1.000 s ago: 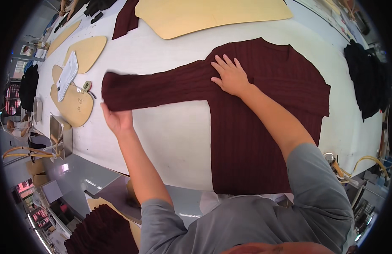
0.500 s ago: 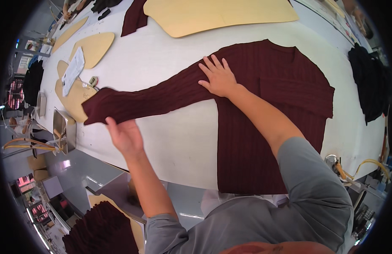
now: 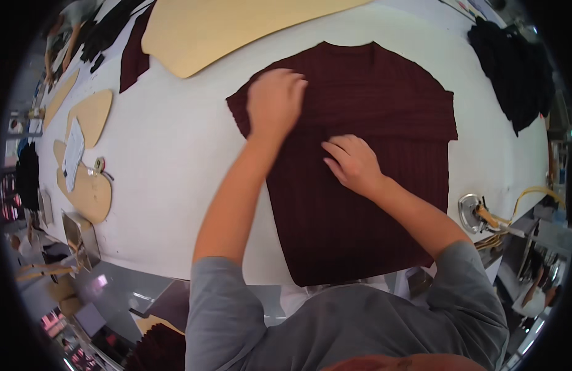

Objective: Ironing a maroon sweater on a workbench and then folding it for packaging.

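Note:
A dark maroon knit sweater (image 3: 366,216) lies on the white table, its neckline at the far side and its hem at the near edge. Both sleeves are folded inward across the chest. Over the left shoulder part is my left hand (image 3: 275,102), blurred by motion, its fingers bent and partly hidden. My right hand (image 3: 355,166) rests on the middle of the sweater, just below the folded sleeves, with thumb and fingers apart and nothing visible between them.
A large tan board (image 3: 236,31) lies beyond the sweater. Smaller tan templates (image 3: 91,191) and a white paper sheet (image 3: 74,151) are at the left. Black garments (image 3: 508,68) lie far right, above an iron (image 3: 471,213) on its rest. A metal box (image 3: 81,238) hangs at the left edge.
The left sleeve, stretched out to the left before, is now folded in across the sweater. My left hand has moved right and away from me; my right hand has come lower on the sweater.

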Motion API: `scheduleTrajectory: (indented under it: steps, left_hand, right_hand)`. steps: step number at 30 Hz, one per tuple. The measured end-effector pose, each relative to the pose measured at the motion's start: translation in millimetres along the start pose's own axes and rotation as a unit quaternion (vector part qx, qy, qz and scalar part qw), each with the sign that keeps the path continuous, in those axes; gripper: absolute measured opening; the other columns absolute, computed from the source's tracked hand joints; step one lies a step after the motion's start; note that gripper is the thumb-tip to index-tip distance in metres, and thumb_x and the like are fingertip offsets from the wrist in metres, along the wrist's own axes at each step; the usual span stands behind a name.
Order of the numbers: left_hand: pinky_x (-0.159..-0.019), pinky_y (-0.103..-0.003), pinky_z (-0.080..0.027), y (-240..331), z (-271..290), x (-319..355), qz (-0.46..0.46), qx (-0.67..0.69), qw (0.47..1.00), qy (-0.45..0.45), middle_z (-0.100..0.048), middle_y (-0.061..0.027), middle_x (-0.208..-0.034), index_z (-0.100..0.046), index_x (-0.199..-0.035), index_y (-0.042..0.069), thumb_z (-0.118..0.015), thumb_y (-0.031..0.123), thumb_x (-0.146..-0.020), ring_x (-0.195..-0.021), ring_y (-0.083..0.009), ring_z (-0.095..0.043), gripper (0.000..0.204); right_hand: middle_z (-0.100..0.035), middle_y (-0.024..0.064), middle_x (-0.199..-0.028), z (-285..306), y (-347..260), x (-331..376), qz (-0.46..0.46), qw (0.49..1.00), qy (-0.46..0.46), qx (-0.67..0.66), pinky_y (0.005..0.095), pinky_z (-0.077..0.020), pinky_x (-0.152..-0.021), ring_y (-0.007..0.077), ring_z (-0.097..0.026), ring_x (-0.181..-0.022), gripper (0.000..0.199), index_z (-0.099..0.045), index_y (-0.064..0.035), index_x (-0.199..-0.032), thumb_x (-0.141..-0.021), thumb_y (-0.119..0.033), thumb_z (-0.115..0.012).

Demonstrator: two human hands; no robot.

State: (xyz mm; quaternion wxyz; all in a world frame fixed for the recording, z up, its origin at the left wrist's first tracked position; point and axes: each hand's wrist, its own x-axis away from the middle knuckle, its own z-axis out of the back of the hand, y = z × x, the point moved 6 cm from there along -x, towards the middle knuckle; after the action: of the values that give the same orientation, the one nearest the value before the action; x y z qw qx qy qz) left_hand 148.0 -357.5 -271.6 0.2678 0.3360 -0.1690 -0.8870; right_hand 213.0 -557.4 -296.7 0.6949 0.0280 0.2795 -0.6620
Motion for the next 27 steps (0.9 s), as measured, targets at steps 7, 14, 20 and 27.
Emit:
scheduleTrajectory:
  steps: [7,14,20,27]
  left_hand:
    - [-0.07,-0.038,-0.051,-102.7,-24.5,-10.5,0.184,-0.115,0.895,-0.388,-0.074,-0.0078,-0.093,-0.07,-0.096,0.005,-0.06,0.042,-0.102,-0.078,-0.0279,-0.067,0.039]
    - [-0.066,-0.036,-0.049,-101.0,-21.2,-9.2,0.166,-0.076,0.922,-0.341,-0.073,-0.0074,-0.092,-0.071,-0.102,0.01,-0.062,0.048,-0.099,-0.072,-0.0255,-0.066,0.04]
    - [-0.087,-0.04,-0.05,-98.8,-14.6,-5.0,0.087,-0.226,0.937,-0.251,-0.069,-0.0104,-0.121,-0.065,-0.121,0.007,-0.06,0.037,-0.102,-0.101,-0.0311,-0.065,0.036]
    - [-0.123,-0.055,-0.024,-86.2,5.6,94.6,-0.02,-0.264,0.943,-0.2,-0.037,-0.014,-0.165,-0.042,-0.154,0.003,-0.057,0.047,-0.1,-0.154,-0.0362,-0.028,0.072]
  right_hand:
    - [-0.058,0.0076,-0.091,-93.8,-10.8,-77.8,0.061,0.994,-0.035,0.086,0.0327,-0.0452,-0.074,0.0231,-0.052,-0.079,0.012,-0.065,-0.009,-0.096,-0.085,-0.013,-0.064]
    - [-0.056,0.0071,-0.089,-96.3,-3.2,-71.1,0.053,0.99,-0.062,0.115,0.0327,-0.0443,-0.072,0.0228,-0.051,-0.078,0.009,-0.063,-0.0103,-0.093,-0.085,-0.012,-0.063]
    - [-0.054,0.0053,-0.084,-63.3,-25.7,-57.9,0.151,0.988,0.001,0.031,0.0329,-0.0449,-0.072,0.0226,-0.054,-0.078,0.006,-0.061,-0.0118,-0.09,-0.085,-0.014,-0.064]
    - [-0.056,0.0036,-0.091,16.1,76.2,-19.2,0.03,0.992,-0.009,0.119,0.0345,-0.047,-0.075,0.0238,-0.057,-0.084,0.002,-0.059,-0.0133,-0.088,-0.086,-0.014,-0.06]
